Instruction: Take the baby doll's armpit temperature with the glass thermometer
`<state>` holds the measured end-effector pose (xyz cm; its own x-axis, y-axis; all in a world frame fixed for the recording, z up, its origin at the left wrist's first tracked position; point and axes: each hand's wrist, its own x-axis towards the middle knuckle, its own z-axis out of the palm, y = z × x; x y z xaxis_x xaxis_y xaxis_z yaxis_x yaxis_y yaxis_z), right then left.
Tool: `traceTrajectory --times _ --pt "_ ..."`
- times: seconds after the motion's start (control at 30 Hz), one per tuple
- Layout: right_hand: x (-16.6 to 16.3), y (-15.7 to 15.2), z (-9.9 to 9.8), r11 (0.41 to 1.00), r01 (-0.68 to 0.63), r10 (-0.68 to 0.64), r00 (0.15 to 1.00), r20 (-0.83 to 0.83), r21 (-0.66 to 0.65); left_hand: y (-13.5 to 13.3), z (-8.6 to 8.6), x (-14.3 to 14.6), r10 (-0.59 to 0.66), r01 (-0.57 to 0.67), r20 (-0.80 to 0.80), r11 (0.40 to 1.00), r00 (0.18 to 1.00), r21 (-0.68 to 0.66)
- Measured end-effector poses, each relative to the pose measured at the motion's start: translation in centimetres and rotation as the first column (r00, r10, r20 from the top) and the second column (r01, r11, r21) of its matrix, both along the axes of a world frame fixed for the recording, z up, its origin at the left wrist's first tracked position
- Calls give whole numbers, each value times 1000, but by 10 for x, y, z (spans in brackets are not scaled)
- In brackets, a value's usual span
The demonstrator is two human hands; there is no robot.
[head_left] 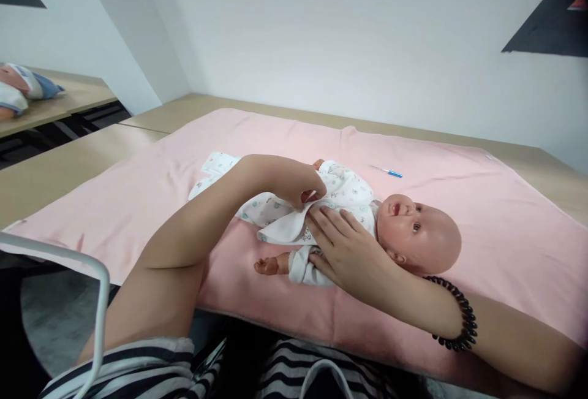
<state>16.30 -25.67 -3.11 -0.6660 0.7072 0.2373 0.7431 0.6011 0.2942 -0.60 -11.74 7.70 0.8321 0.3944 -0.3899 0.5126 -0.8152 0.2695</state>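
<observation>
A baby doll (418, 230) lies on its back on a pink blanket (138, 203), head to the right. It wears a white printed garment (344, 190). My left hand (298, 187) pinches a flap of that garment over the doll's chest, fingers closed. My right hand (344, 246), with a black bead bracelet (459, 319) at the wrist, rests flat on the doll's side with fingers stretched out, holding the cloth down. The doll's small arm (271, 264) sticks out toward me.
A blue and white pen (388, 171) lies on the blanket beyond the doll. The blanket covers a wooden table (59, 166). A white metal rail (87, 264) stands at my near left. Another doll (22, 89) lies on a far-left table.
</observation>
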Motion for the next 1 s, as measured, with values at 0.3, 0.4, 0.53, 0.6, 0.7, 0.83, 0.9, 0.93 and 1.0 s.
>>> traceTrajectory --times 0.3,0.4,0.53,0.6,0.7,0.83,0.9,0.93,1.0 --pt "-2 7 1 1000 0 -2 999 -43 -30 -3 -3 2 47 -44 -42 996 998 74" --pt "-2 8 -1 1000 -7 6 998 -56 -12 -3 -1 3 18 -12 -67 996 998 88" --pt "-2 8 -3 1000 -6 7 999 -51 25 -5 0 3 6 6 -116 994 993 107" --pt "-2 8 -3 999 -4 6 999 -44 39 -5 0 4 11 6 -139 993 990 118" --pt "-3 8 -3 999 -3 6 999 -45 51 -5 -2 6 9 9 -143 992 990 123" --pt "-3 8 -3 998 -5 9 998 -59 61 -4 -1 5 6 4 -112 996 994 93" --pt "-3 8 -2 998 -7 12 998 -67 61 -3 1 3 5 2 -97 997 995 76" --pt "-4 8 -2 998 -9 13 997 -70 60 -2 2 1 11 -6 -89 998 996 64" --pt "-4 8 -3 998 -11 15 997 -74 57 2 5 -4 34 -31 -67 999 997 33"
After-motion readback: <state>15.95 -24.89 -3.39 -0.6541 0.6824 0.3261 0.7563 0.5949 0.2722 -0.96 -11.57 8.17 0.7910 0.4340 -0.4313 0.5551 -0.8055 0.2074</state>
